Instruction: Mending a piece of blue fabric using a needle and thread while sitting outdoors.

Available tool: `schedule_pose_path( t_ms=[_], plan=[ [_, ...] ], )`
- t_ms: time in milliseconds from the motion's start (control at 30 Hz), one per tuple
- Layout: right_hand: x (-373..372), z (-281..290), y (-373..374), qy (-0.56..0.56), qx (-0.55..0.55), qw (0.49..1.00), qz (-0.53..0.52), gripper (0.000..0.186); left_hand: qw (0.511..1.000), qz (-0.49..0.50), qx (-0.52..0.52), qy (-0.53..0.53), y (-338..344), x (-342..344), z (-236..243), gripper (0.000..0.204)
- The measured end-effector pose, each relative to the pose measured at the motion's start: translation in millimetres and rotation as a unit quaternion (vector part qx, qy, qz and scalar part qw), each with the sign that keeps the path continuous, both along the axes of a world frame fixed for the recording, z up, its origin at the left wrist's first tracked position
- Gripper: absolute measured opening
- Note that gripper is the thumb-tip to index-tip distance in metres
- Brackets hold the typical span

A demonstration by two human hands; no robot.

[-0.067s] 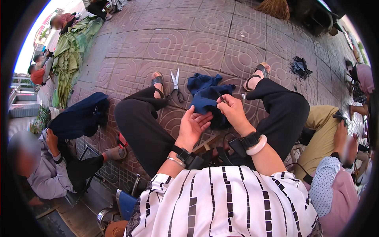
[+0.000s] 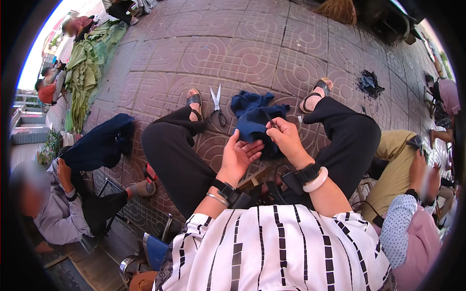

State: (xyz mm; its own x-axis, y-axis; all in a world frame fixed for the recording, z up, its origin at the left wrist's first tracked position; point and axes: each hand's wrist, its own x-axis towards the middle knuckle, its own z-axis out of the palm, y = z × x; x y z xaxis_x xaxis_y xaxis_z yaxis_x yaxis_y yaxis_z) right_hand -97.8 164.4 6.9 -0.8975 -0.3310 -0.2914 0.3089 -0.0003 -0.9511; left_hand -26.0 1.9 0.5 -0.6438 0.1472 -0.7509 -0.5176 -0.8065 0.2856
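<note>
A crumpled dark blue cloth (image 2: 250,119) lies between my feet, its near part raised toward my hands. My left hand (image 2: 238,157) is palm up at the cloth's near edge, fingers loosely stretched and apart; the thumb and fingertips reach the fabric, and no firm grip shows. My right hand (image 2: 286,138) is closed, pinching a thin dark tool (image 2: 270,120) whose tip points up and left over the cloth. Its exact kind is too small to make out. Scissors (image 2: 217,106) with dark handles lie on the paving left of the cloth, blades partly spread.
At left a seated person (image 2: 58,203) has dark blue cloth (image 2: 99,143) beside them. Another person (image 2: 407,218) sits close on my right. Dark scraps (image 2: 370,83) lie on the paving beyond my right foot. Large green leaves (image 2: 87,72) are heaped far left, and a straw broom (image 2: 337,10) stands far off.
</note>
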Motion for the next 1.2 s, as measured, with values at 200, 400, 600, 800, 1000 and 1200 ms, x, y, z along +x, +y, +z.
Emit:
schedule_pose_path(
  t_ms=[200,400,600,800,1000,1200],
  plan=[
    [2,-3,-1,0.020,0.026,0.999,0.035,0.011,0.999,0.015,-0.026,0.020,-2,1,-4,0.046],
    [1,-4,0,0.028,0.063,0.997,0.043,0.014,0.992,0.048,-0.082,0.079,-3,0,-11,0.026],
    [-1,-16,2,0.045,0.126,0.990,0.033,0.019,0.986,0.073,-0.119,0.088,-4,0,-10,0.028],
    [0,-1,-3,-0.010,0.048,0.999,-0.011,0.034,0.987,0.065,-0.105,0.102,-4,-2,-8,0.027],
    [8,13,-4,-0.078,0.044,0.993,0.075,0.047,0.987,0.050,-0.125,0.092,0,-4,-5,0.018],
    [20,-6,-10,-0.068,0.061,0.990,0.105,0.048,0.981,0.046,-0.152,0.114,3,-3,-8,0.012]
  ],
)
